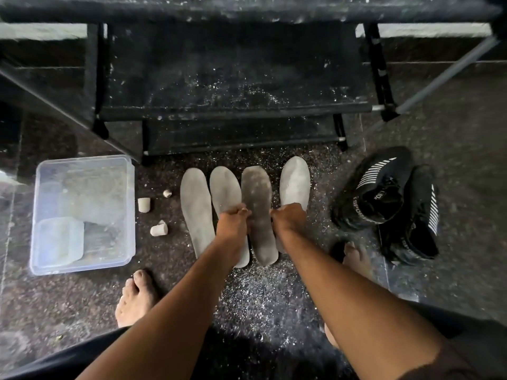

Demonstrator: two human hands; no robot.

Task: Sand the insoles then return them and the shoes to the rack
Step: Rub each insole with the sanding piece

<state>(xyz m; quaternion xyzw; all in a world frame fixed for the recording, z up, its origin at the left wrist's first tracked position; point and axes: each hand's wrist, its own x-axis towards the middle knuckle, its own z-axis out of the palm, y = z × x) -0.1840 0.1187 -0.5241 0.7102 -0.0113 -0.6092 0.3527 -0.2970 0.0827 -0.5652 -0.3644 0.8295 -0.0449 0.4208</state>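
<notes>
Several grey insoles lie side by side on the dark floor in front of the black shoe rack (233, 105). The darker, dust-speckled insole (259, 198) is third from the left. My left hand (236, 219) grips its left edge and my right hand (289, 216) grips its right edge, both around its middle. A paler insole (196, 207) lies far left, another (225, 187) sits partly under my left hand, and one (295, 181) lies at the right. A pair of black sneakers (384, 201) with white stripes rests on the floor to the right.
A clear plastic box (82, 215) with a lid inside stands on the left. Small pale sanding blocks (144, 204), (159, 229) and a smaller lump (166, 193) lie beside it. White dust covers the floor and rack shelves. My bare feet (137, 297), (355, 256) flank the insoles.
</notes>
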